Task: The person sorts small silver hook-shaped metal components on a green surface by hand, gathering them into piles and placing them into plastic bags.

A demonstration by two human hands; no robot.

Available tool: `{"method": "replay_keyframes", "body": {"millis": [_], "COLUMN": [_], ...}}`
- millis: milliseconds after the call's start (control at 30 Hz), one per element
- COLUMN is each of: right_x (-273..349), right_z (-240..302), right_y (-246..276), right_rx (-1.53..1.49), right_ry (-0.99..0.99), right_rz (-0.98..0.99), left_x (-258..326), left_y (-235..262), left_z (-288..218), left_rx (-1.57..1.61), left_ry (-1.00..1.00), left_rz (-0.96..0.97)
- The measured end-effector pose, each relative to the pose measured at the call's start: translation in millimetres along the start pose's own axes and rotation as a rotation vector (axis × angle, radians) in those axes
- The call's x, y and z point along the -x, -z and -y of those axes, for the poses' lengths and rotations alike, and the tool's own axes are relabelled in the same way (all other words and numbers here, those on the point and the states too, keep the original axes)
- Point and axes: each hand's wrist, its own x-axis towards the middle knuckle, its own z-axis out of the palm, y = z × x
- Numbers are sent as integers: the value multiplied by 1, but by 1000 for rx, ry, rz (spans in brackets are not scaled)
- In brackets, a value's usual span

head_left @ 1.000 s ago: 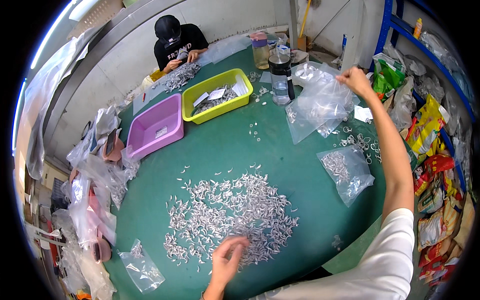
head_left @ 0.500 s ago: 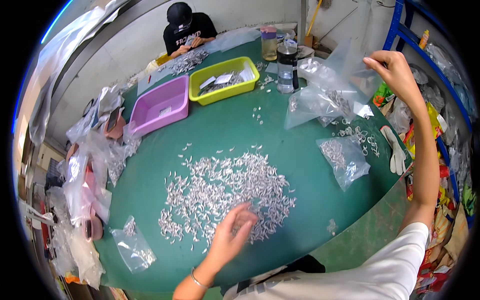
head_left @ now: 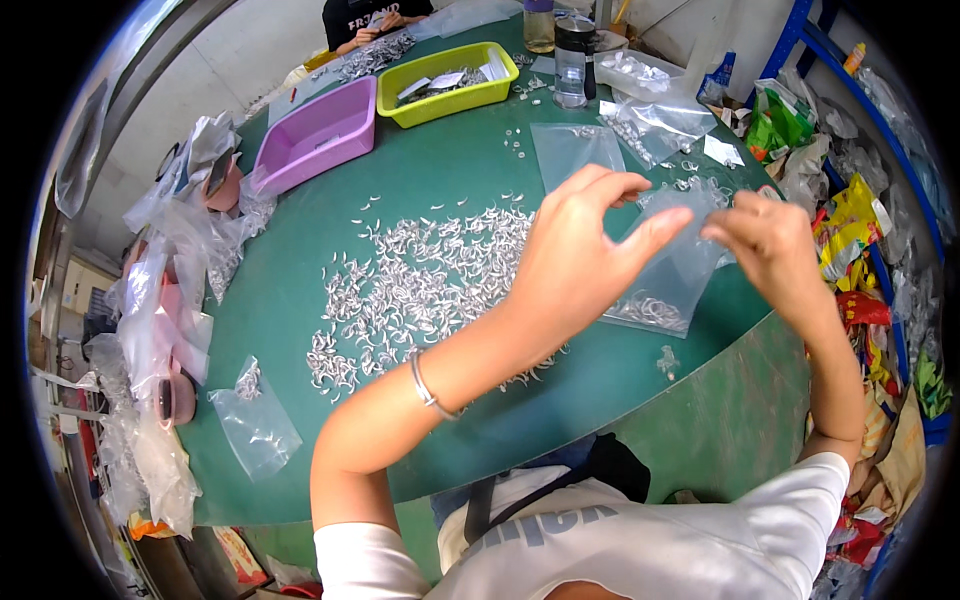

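Pinched between thumb and fingers of both hands, a small clear plastic bag (head_left: 668, 275) is held up over the right part of the green tabletop (head_left: 440, 175); the left hand (head_left: 580, 255) is clamped on its upper left edge and the right hand (head_left: 765, 245) on its upper right corner. A few small metal rings are seen gathered at the bag's bottom. The film is judged light, limp and slippery, so it is best taken by the mouth edges. A wide heap of small silvery parts (head_left: 420, 285) is spread across the tabletop's middle, just left of the bag. More clear bags (head_left: 575, 150) lie toward the far edge, by a yellow-green tray (head_left: 445, 80) and a purple tray (head_left: 320, 130). An empty bag (head_left: 255, 425) rests near the near left edge.
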Motion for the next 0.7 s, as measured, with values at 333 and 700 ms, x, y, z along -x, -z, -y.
{"method": "replay_keyframes", "body": {"millis": [333,700], "right_x": [53,72], "right_z": [40,60], "right_y": [-16,-19], "right_rx": [128,21], "right_ry": [290,419], "right_rz": [-196,-211], "left_x": [0,13], "left_y": [1,13], "left_z": [-6,-42], "left_rx": [-27,-1072], "left_ry": [67,-281], "left_rz": [543,622]}}
